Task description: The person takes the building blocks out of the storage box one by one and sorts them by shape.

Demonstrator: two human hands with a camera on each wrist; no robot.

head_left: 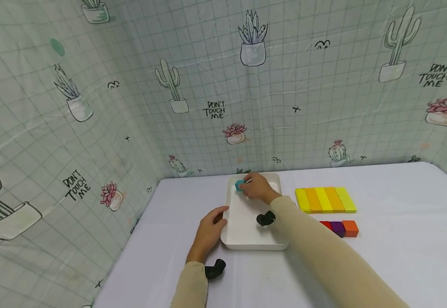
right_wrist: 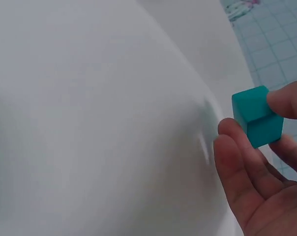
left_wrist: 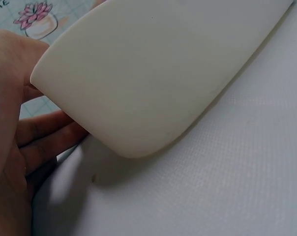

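My right hand (head_left: 260,188) pinches a small teal block (right_wrist: 256,115) between thumb and fingers. It is at the far left corner of a white rectangular tray (head_left: 242,233), inside the rim; whether the block (head_left: 239,185) touches the tray floor I cannot tell. My left hand (head_left: 208,231) holds the tray's left edge near the front corner. In the left wrist view, the fingers (left_wrist: 50,132) lie against the outside of the tray (left_wrist: 138,88), which hides their tips and part of the thumb.
Right of the tray lies a row of yellow and orange-yellow blocks (head_left: 325,200). Nearer me sit a red block (head_left: 326,224), a purple block (head_left: 337,228) and an orange block (head_left: 350,229), partly behind my right sleeve (head_left: 316,244). A cactus-print cloth (head_left: 216,77) hangs behind the white table (head_left: 400,248).
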